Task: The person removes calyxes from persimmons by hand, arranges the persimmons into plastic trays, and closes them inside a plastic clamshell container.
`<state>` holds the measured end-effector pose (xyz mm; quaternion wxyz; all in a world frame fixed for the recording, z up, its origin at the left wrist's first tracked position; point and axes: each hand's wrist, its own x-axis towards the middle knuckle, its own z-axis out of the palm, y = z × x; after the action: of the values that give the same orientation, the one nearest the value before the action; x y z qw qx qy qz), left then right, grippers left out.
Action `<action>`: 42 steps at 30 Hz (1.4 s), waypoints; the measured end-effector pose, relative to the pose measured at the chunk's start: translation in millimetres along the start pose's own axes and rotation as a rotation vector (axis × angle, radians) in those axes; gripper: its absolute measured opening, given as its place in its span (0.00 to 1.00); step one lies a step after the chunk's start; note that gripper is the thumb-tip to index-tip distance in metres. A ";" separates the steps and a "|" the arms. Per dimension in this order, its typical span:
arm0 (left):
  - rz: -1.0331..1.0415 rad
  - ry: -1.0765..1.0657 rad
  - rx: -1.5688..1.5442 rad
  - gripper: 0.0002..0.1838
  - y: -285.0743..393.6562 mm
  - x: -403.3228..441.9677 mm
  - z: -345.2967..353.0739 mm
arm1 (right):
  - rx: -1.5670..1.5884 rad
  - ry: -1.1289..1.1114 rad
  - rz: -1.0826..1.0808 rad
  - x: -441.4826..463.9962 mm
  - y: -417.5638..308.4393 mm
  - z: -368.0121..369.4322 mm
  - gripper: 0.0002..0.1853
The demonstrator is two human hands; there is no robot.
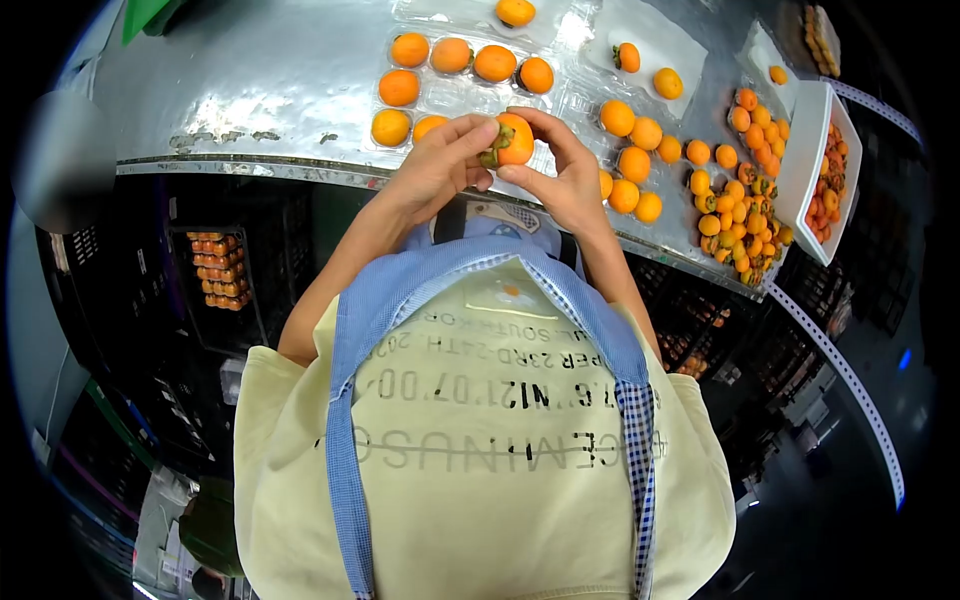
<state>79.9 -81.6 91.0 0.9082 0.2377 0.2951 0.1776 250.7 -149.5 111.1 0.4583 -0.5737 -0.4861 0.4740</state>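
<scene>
Between my hands is an orange persimmon (516,140), its green-brown calyx turned to the left. My left hand (440,165) pinches it on the calyx side, the thumb close to the leaves. Around its right side curl the index finger and thumb of my right hand (565,165). Just beyond my hands lies a clear plastic tray (450,95) with several persimmons (495,63) in its cups, along the back row and left side. My forearms hide part of its near edge.
Loose persimmons (634,165) lie right of my hands, with a bigger heap (740,225) by the table edge. A white crate (800,165) of persimmons tips toward the metal table (240,90). Below left, a dark crate holds stacked packs of fruit (220,270).
</scene>
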 end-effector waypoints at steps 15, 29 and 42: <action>-0.104 0.006 -0.333 0.22 -8.0 3.5 2.6 | 0.034 -0.006 0.078 -0.3 6.1 1.0 0.30; 0.420 0.042 0.178 0.30 -8.2 -2.2 22.5 | 0.406 -0.039 0.023 0.8 3.7 -14.8 0.20; 0.453 0.064 0.298 0.30 -8.1 -3.9 24.6 | 0.259 0.004 0.045 -0.4 4.5 -15.0 0.19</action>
<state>93.6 -98.1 105.9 0.7905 0.4228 0.2858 0.3386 266.0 -151.4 108.7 0.5187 -0.5215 -0.4066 0.5419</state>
